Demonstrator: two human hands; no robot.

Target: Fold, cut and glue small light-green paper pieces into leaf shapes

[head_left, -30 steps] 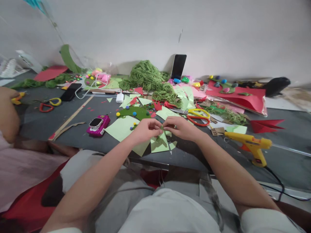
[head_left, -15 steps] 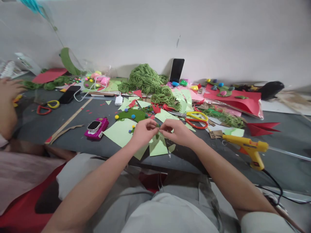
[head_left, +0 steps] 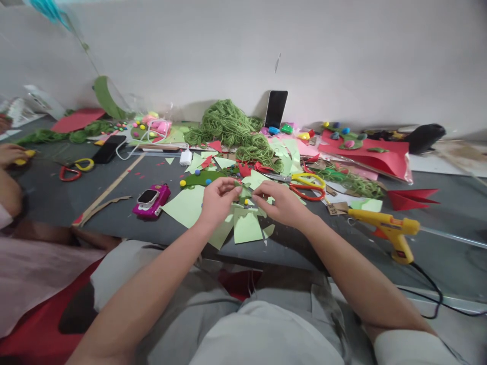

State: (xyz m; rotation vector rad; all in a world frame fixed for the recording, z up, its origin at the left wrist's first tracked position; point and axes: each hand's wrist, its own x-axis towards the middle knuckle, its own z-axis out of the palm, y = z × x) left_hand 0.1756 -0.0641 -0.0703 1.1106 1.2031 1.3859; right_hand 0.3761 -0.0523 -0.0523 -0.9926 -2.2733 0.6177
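My left hand (head_left: 217, 201) is closed in a pinch on the left edge of a small green cutout (head_left: 245, 192), whose exact kind is too small to tell. A yellow pompom (head_left: 246, 202) shows just below that cutout. At its right edge, my right hand (head_left: 280, 204) has thumb and fingers bent together; what they pinch, if anything, is hidden. Beneath both hands lie pale green paper pieces (head_left: 248, 230). Behind my left hand rests a dark green curved piece (head_left: 196, 179) with blue and yellow pompoms on it.
Scissors (head_left: 310, 186) and a yellow glue gun (head_left: 388, 228) with a cord lie to the right. A purple gadget (head_left: 157, 205) with a watch on it sits left. Green yarn (head_left: 228, 124) and a phone (head_left: 276, 109) stand behind. A co-worker's hand (head_left: 13, 154) is far left.
My hands have moved apart slightly, the left one leftward, exposing the green cutout and yellow pompom between them. The co-worker's hand at far left has come down near something yellow.
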